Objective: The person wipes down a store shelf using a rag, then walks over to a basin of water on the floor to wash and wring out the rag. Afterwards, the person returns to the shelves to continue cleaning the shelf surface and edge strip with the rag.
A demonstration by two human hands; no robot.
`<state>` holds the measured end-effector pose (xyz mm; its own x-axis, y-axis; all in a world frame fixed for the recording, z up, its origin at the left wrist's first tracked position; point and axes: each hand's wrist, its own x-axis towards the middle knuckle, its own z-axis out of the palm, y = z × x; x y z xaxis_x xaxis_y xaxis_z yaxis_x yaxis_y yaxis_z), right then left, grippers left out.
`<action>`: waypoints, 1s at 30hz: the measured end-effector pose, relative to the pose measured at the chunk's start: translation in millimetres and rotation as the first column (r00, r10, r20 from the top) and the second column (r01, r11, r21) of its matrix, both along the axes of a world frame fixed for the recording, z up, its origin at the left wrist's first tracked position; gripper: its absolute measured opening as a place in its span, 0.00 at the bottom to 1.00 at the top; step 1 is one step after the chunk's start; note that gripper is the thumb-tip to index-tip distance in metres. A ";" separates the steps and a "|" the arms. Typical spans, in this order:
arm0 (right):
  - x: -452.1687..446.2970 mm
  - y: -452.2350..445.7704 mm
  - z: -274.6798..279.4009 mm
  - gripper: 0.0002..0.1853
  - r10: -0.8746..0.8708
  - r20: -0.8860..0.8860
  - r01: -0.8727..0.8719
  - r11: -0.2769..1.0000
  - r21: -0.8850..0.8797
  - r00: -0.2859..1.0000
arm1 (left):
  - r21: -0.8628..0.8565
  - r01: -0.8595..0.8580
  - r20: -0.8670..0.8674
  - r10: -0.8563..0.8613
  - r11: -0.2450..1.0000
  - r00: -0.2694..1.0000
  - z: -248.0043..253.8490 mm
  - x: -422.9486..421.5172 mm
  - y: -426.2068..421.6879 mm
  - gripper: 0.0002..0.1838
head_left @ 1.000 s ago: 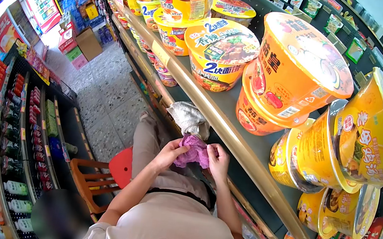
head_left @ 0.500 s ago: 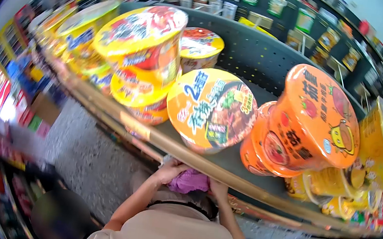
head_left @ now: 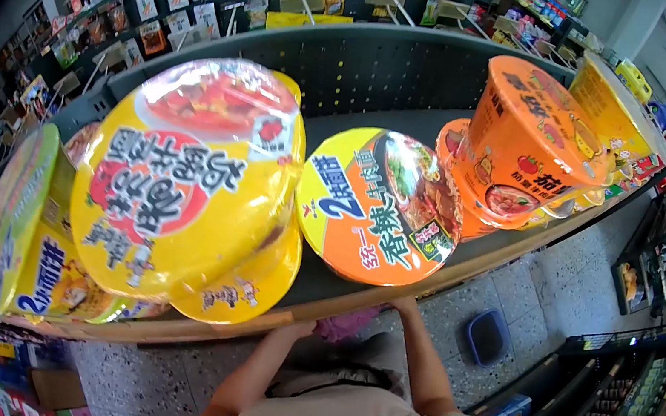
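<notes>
Head view: a purple cloth [head_left: 345,323] sat between two hands, low beside the shelf [head_left: 319,277].
I saw the left hand [head_left: 299,329] and right hand [head_left: 404,304] on either side of it, partly hidden by the front rail [head_left: 354,296]; I could not tell whether the fingers gripped or spread. Held near the waist, the cloth was probably out of the goods' way. Yellow noodle cups [head_left: 181,185] and orange noodle cups [head_left: 531,147] were stacked, likely to save room, while one broad-lidded cup [head_left: 380,206] stood between the stacks, its label facing up.
</notes>
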<state>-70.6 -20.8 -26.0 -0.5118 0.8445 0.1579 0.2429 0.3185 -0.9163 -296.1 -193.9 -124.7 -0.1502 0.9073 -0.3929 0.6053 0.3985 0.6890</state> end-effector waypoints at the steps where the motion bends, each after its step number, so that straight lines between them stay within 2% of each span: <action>1: 0.4 -0.2 2.1 0.15 0.022 -0.002 -0.022 0.999 0.024 1.000 | -0.060 -0.117 0.115 0.123 0.991 0.986 24.7 9.1 3.1 0.25; 2: -0.6 6.3 -13.3 0.16 0.042 -0.025 -0.038 0.989 0.141 0.999 | -0.116 -0.225 0.223 0.246 0.967 0.943 46.9 15.9 6.5 0.25; 3: 3.2 5.2 -12.7 0.16 0.053 -0.015 -0.052 0.997 0.057 0.998 | -0.183 -0.311 0.308 0.354 0.933 0.883 69.7 23.7 9.0 0.25; 4: 6.6 3.9 -10.8 0.17 0.062 -0.006 -0.062 0.998 -0.028 0.998 | -0.202 -0.450 0.497 0.487 0.870 0.718 70.9 32.5 7.0 0.24; 5: 10.1 2.6 -9.0 0.17 0.069 0.005 -0.068 0.992 -0.110 0.998 | -0.250 -0.571 0.650 0.573 0.782 0.499 72.3 40.1 4.8 0.23; 6: 10.4 6.0 -9.7 0.17 0.093 0.079 -0.074 0.974 -0.215 0.993 | -0.320 -0.665 0.759 0.603 0.675 0.247 74.8 45.2 5.0 0.23; 7: 8.8 10.6 -9.1 0.18 0.121 0.147 -0.070 0.947 -0.313 0.982 | -0.337 -0.671 0.786 0.590 0.660 0.185 89.0 46.3 7.0 0.23; 9: 4.7 15.1 -8.0 0.17 0.153 0.177 -0.075 0.920 -0.384 0.972 | -0.374 -0.680 0.829 0.556 0.630 0.059 117.3 48.6 11.1 0.26; 10: 1.5 12.1 0.9 0.17 0.151 0.145 -0.089 0.927 -0.363 0.978 | -0.361 -0.657 0.845 0.530 0.662 0.071 116.1 45.7 10.3 0.26; 13: -5.8 7.4 17.8 0.15 0.110 0.087 -0.098 0.986 -0.137 0.990 | -0.298 -0.642 0.857 0.494 0.706 0.146 119.1 43.0 13.2 0.26; 15: -10.7 3.0 20.8 0.13 0.061 -0.050 -0.060 0.998 0.015 0.997 | -0.238 -0.661 0.857 0.475 0.712 0.202 121.0 43.7 13.6 0.27; 16: -13.3 5.2 21.2 0.13 0.089 -0.041 -0.089 0.996 -0.010 0.995 | -0.196 -0.676 0.861 0.455 0.711 0.228 119.2 43.9 15.3 0.27; 19: -23.4 6.8 38.0 0.13 0.138 -0.120 -0.114 0.976 0.185 0.983 | -0.081 -0.657 0.877 0.367 0.749 0.309 119.0 43.2 20.2 0.26; 20: -26.2 5.9 46.5 0.13 0.143 -0.128 -0.121 0.979 0.166 0.981 | -0.040 -0.643 0.882 0.329 0.765 0.337 120.8 41.6 22.7 0.26; 22: -27.6 1.2 57.0 0.12 0.160 -0.138 -0.143 0.982 0.127 0.977 | -0.057 -0.615 0.923 0.277 0.786 0.268 132.1 43.5 22.6 0.24; 23: -29.0 4.0 47.0 0.10 0.144 -0.141 -0.120 0.979 0.167 0.979 | -0.062 -0.604 0.940 0.249 0.795 0.232 135.4 45.7 22.1 0.23; 25: -22.2 -1.0 63.2 0.10 0.092 0.078 -0.103 0.983 0.151 0.993 | 0.087 -0.624 0.901 0.206 0.776 0.382 128.1 47.6 25.1 0.20; 27: -23.8 2.1 49.0 0.11 0.106 -0.004 -0.102 0.967 0.233 0.994 | 0.226 -0.616 0.831 0.180 0.755 0.526 119.3 51.2 24.8 0.17; 28: -24.5 1.7 48.3 0.12 0.110 -0.043 -0.094 0.958 0.270 0.993 | 0.236 -0.621 0.819 0.191 0.748 0.542 117.1 52.1 24.9 0.16; 30: -23.0 -3.0 48.2 0.13 0.115 -0.142 -0.092 0.983 0.159 0.983 | 0.339 -0.633 0.768 0.185 0.696 0.614 115.7 54.9 24.1 0.14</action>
<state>-93.6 -23.7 22.2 -0.5562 0.7485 0.3611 0.0643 0.4720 -0.8792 -241.2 -169.9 -9.1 -0.4811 0.8764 -0.0218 -0.2060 -0.0888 0.9745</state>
